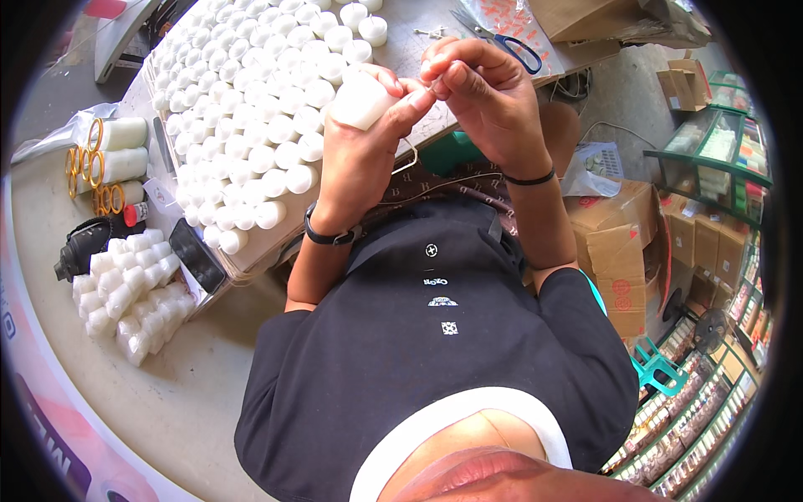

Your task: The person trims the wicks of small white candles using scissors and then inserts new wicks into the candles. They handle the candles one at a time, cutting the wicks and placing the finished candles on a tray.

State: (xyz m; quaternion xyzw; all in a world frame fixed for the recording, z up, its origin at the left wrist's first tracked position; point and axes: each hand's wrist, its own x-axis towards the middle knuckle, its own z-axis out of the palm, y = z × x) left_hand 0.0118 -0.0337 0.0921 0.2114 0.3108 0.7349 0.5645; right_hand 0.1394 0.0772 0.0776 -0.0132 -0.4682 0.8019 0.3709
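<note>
My left hand is wrapped around a white candle, its thumb and forefinger reaching past the candle's end. Fingertips of my right hand meet those of the left and pinch something thin, probably the wick, mostly hidden by the fingers. Below my left hand hangs a cream cord. Many white candles stand in close rows on the table, thin wicks showing on several. Beyond my right hand lie scissors with dark blue handles, and small white scraps lie near them.
A black phone rests at the table's left corner. Wrapped white candles, a black bottle and cylinders with gold rings are at left. Cardboard boxes, green-framed shelving and a teal stool occupy the right.
</note>
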